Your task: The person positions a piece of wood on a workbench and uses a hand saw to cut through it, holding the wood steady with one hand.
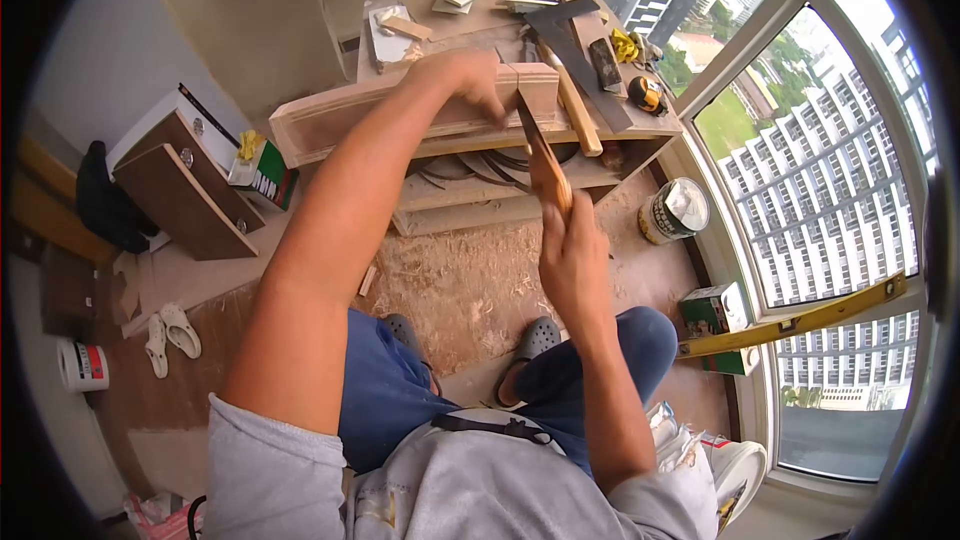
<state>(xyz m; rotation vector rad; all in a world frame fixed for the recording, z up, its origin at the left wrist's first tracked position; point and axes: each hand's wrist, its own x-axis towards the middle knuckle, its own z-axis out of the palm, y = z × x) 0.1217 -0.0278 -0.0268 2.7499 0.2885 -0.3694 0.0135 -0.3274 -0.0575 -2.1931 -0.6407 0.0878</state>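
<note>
L hand (475,85) is clamped down on a long pale wooden moulding (340,122), fingers curled over its near edge. A pale squared wood block (538,88) sits just right of the fingers. R hand (572,252), nearer the body, is wrapped tight round the brown wooden grip of a handsaw (547,168). The thin blade runs up & away from R hand and meets the wood between L hand & block. Moulding stretches off to the left of L hand, well ahead of R hand.

Just right of L hand lies a hammer w/ light wooden handle (577,112), w/ a dark steel square (575,40) beyond it. Further right is a yellow tape measure (648,95). Right of R hand on the floor stands a round paint tin w/ silver lid (675,210). Left of R hand, pale wood shavings (465,280) cover the floor. A yellow spirit level (800,320) leans by the window, far right of R hand.
</note>
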